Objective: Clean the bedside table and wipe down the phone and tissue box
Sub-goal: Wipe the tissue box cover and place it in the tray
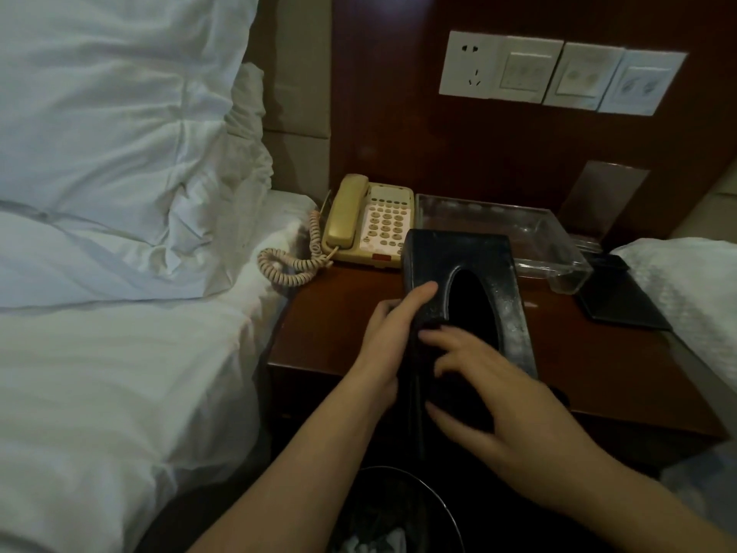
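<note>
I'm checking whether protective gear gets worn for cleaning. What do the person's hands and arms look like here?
Both the left hand and right hand are bare: no gloves, rings, watch or bracelet visible. Both forearms are uncovered up to the frame edge, with no sleeves showing.

One head cam only, wide-angle, worn by the person, looking fwd & down from close above the surface [339, 313] between two beds. Both forearms enter from bottom edge; wall panel w/ sockets [558, 73] fills the top. No 2nd view, so no overlap.
</note>
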{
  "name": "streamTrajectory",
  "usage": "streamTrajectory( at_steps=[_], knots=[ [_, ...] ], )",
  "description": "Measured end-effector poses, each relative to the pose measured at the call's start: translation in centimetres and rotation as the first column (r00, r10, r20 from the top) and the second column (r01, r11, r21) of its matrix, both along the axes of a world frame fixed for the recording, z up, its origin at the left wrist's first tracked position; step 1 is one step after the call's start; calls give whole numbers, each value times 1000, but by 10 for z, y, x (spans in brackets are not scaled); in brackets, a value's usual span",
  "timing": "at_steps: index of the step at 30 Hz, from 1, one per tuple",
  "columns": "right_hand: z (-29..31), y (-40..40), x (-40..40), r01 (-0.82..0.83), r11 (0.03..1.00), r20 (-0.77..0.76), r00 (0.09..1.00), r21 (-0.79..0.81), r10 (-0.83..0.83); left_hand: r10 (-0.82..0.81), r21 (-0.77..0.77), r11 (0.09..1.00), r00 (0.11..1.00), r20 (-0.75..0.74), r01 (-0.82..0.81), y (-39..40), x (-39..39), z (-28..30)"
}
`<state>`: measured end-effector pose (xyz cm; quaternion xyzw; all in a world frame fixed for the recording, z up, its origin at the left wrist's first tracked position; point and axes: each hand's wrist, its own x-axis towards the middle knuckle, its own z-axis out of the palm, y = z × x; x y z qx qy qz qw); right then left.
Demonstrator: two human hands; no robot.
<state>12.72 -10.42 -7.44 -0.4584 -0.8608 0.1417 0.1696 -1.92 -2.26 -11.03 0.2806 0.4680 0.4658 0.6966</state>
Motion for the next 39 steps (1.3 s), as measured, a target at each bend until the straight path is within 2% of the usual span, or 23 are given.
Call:
streamTrajectory(
  at_steps=[2, 4, 8, 11, 13, 17, 22, 24, 30, 33, 36, 39],
  knots=[
    [4, 14, -8, 85, 995, -65, 995, 53, -82, -9, -2, 1000, 1000, 15, 9, 0, -3, 0],
    [5, 19, -12, 100, 992, -74, 993, 77, -94, -21, -11, 1000, 999, 33, 22, 1, -6, 0],
    [0, -5, -6, -19, 1000, 110, 994, 9, 18, -22, -5, 1000, 999, 26, 22, 3, -4, -5],
    [-2, -10, 3, -78, 997, 149, 986, 26, 74, -8, 1, 1000, 1000, 19, 8, 2, -3, -6],
    [1, 2, 0, -10, 999, 109, 994, 46, 5, -29, 5, 1000, 1000, 7, 29, 1, -3, -4],
    [0, 19, -9, 180, 977, -84, 982, 116, -171, 8, -13, 1000, 1000, -21, -9, 1, -2, -3],
    [-23, -26, 1, 1, 998, 0, 1000, 70, -1, 69, 28, 997, 996, -48, -68, -1, 4, -4],
    [-24, -28, 4, -17, 997, 20, 1000, 69, 16, 94, 40, 995, 993, -71, -92, 0, 6, -6],
    [-24, -18, -21, 125, 986, -107, 988, 112, -113, 73, 39, 997, 989, -125, -69, 7, 4, -4],
    [-28, -29, -5, 145, 982, -123, 984, 120, -130, 88, 41, 996, 992, -86, -85, 3, 7, -5],
    [-27, -34, 10, 261, 957, -228, 947, 130, -227, 96, 47, 995, 991, -89, -92, -2, 8, -6],
    [-33, -31, -16, 331, 931, -279, 918, 151, -281, 128, 43, 991, 987, -96, -124, -3, 8, -3]
  ],
)
